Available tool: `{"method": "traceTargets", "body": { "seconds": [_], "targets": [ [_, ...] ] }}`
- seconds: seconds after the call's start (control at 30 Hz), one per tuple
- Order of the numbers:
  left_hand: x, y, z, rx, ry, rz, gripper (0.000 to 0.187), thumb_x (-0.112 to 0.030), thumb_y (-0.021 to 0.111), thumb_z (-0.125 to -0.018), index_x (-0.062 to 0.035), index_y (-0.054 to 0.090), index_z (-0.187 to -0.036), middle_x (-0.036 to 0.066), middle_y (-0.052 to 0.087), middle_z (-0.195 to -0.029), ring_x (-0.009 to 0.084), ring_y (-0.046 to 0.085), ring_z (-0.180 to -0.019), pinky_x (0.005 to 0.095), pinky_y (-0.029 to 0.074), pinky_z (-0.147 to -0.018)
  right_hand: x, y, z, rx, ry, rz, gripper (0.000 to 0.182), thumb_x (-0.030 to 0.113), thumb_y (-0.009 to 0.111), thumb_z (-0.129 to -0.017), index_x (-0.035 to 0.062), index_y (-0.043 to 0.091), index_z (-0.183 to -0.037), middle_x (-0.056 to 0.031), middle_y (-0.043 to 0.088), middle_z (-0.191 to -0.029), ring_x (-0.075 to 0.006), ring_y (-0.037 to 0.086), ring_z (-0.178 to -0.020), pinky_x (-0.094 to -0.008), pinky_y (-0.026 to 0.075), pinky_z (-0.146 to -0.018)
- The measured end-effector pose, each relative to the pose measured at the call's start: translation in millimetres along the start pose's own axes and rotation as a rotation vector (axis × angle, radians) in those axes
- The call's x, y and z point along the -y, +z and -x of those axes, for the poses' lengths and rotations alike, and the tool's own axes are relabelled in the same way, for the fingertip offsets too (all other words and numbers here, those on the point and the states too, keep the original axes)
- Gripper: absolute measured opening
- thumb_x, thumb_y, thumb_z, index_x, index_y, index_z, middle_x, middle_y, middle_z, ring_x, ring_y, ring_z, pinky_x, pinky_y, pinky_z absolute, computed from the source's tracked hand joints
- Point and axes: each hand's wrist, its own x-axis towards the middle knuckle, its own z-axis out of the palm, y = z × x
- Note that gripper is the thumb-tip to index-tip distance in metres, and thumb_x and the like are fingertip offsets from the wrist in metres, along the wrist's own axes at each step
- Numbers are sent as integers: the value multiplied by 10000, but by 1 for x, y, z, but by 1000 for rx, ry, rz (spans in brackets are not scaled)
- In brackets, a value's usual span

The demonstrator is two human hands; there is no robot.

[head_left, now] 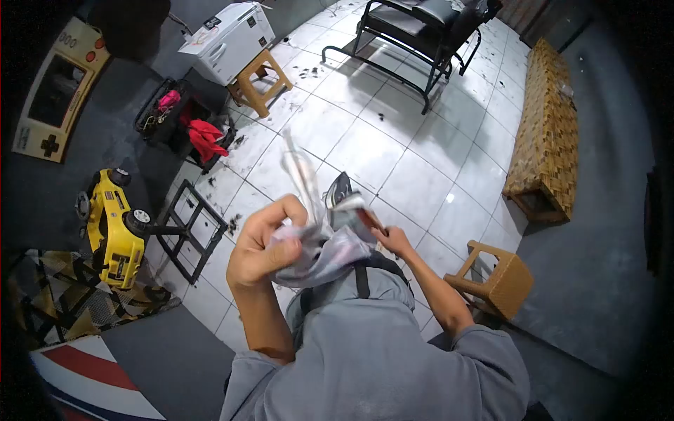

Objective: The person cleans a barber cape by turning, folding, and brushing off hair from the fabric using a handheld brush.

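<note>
My left hand (270,245) is raised in front of my chest, its fingers closed on a crumpled, translucent plastic bag (326,256). A pale strip of the bag sticks up above the fingers, blurred. Lower and to the right, my right hand (394,240) grips a flat reddish-brown item (368,219) with a pale part, too blurred to name. This item is close to the bag's right side. A dark shoe (339,188) shows on the floor just beyond the hands.
Brown stools (495,281) (260,83), a white box (228,43), a black chair frame (400,59), a woven bench (546,133), a yellow toy car (112,228), a black metal frame (188,228) and a dark bin with red cloth (206,140) stand around the tiled floor (358,144). Dark hair-like clumps are scattered.
</note>
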Motion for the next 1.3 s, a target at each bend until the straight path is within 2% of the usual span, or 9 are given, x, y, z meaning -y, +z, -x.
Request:
{"method": "traceTargets", "body": {
  "seconds": [0.1, 0.13, 0.23, 0.43, 0.6, 0.73, 0.83, 1.07, 1.3],
  "targets": [
    [1, -5, 3, 188, -161, -23, 232, -161, 643, -765, -33, 462, -833, -29, 449, -719, 31, 372, -632, 167, 268, -548, 70, -34, 3, -86, -156, -477, 408, 411, 654, -773, 11, 637, -851, 7, 545, -676, -93, 464, -542, -252, 368, -470],
    [-2, -1, 0, 212, -196, -63, 222, -154, 638, -772, -33, 464, -838, -30, 450, -719, 28, 370, -628, 166, 267, -544, 113, -64, 17, 50, -106, -645, 386, 309, 685, -763, 1, 616, -985, -15, 588, -760, -119, 539, -692, -268, 437, -639],
    [-13, 11, -6, 175, -307, -317, 256, -206, 652, -759, -34, 465, -790, -38, 433, -665, 40, 356, -587, 208, 271, -512, 164, -88, 29, 218, -108, -920, 376, 183, 693, -761, 14, 566, -1072, 9, 555, -754, -68, 503, -669, -208, 405, -586],
    [-4, -10, -1, 351, -191, -632, 219, -133, 682, -779, -65, 493, -866, -30, 503, -713, 31, 443, -649, 187, 344, -560, 213, -95, 29, 39, -531, -1260, 287, 79, 624, -808, 20, 535, -1075, 27, 543, -790, -24, 455, -623, -166, 345, -497],
    [-2, -21, 2, -181, -73, -710, 747, -321, 858, -546, -26, 513, -1140, 24, 606, -845, 79, 536, -757, 233, 444, -691, 240, -125, 63, -115, -545, -940, 185, 123, 595, -852, -3, 564, -984, 27, 543, -756, -45, 469, -666, -190, 394, -607],
    [18, -11, -5, -204, -43, -603, 674, -365, 838, -568, 24, 561, -1044, 27, 611, -824, 86, 542, -745, 237, 457, -683, 256, -118, 77, -237, -644, -814, 190, 147, 611, -845, -10, 570, -942, 25, 524, -707, -47, 440, -627, -199, 377, -566],
    [30, -7, -15, -215, -173, -1023, 460, -343, 758, -695, 9, 609, -951, -6, 594, -702, 60, 487, -609, 242, 420, -536, 264, -120, 81, -300, -693, -741, 191, 143, 628, -828, -19, 569, -911, -2, 501, -649, -58, 427, -592, -212, 366, -533],
    [34, -3, -16, -254, -185, -621, 252, -230, 575, -875, 21, 592, -891, -37, 535, -653, 31, 447, -579, 199, 366, -507, 272, -135, 84, -730, -820, -435, 302, 274, 542, -885, -27, 558, -895, -64, 528, -616, -126, 471, -541, -248, 407, -538],
    [30, 19, -34, -407, 281, -623, 189, -170, 547, -891, 5, 577, -826, -20, 525, -651, 24, 439, -566, 193, 345, -487, 239, -95, 103, -310, -621, -545, 463, 432, 295, -947, -3, 454, -955, -142, 509, -595, -330, 525, -550, -367, 405, -533]
  ]
}}
